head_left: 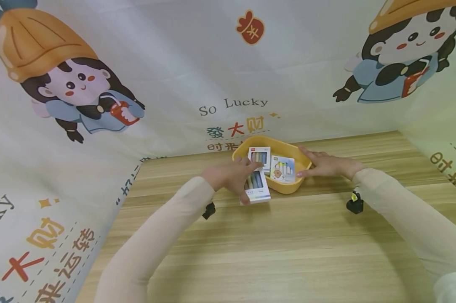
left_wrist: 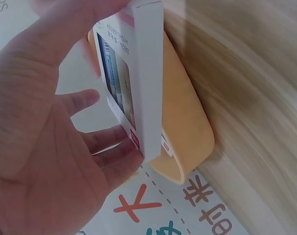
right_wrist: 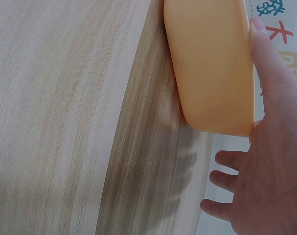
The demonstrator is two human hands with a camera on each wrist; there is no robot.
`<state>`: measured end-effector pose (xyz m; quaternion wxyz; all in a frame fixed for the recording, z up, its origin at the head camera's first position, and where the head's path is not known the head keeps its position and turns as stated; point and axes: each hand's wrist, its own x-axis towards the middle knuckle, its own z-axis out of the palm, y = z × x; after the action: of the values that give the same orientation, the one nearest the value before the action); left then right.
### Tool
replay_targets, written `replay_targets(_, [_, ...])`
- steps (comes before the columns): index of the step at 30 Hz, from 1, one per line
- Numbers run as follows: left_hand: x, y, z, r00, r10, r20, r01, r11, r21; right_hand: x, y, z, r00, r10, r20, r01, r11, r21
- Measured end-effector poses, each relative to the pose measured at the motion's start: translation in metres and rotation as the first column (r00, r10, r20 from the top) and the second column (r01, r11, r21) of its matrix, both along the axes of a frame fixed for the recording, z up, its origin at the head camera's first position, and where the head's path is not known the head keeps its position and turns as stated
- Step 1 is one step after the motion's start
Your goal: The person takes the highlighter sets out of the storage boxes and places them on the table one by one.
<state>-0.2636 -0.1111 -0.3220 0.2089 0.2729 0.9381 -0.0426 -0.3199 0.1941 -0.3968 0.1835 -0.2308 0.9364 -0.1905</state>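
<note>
My left hand (head_left: 231, 176) grips a white box of highlighters (head_left: 256, 185), thumb at one end and fingers at the other. Coloured pens show through its window. The box is tilted and overlaps the front left rim of a yellow plastic basket (head_left: 286, 188). Inside the basket lie a second windowed white box (head_left: 260, 156) and a white box with a cartoon print (head_left: 283, 169). At the basket's right end, my right hand (head_left: 324, 164) holds the rim with its thumb over it. In the right wrist view, three of its fingers (right_wrist: 224, 181) hang apart from the basket wall.
The basket stands on a wood-grain table (head_left: 273, 252), near its back edge. Behind it and at both sides hangs a white printed cloth (head_left: 174, 63) with cartoon figures and lettering. Black devices (head_left: 355, 203) are strapped under both wrists.
</note>
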Motion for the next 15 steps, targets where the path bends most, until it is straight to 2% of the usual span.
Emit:
replay_targets(4, [0.006, 0.002, -0.002, 0.999, -0.035, 0.001, 0.035, 0.999, -0.008, -0.001, 0.001, -0.001, 1.0, 0.002, -0.004, -0.002, 1.0, 0.0])
replay_targets(15, [0.018, 0.004, -0.006, 0.998, -0.058, -0.014, 0.057, 0.998, -0.005, -0.001, 0.0, -0.001, 1.0, -0.004, 0.005, 0.004, 1.0, -0.004])
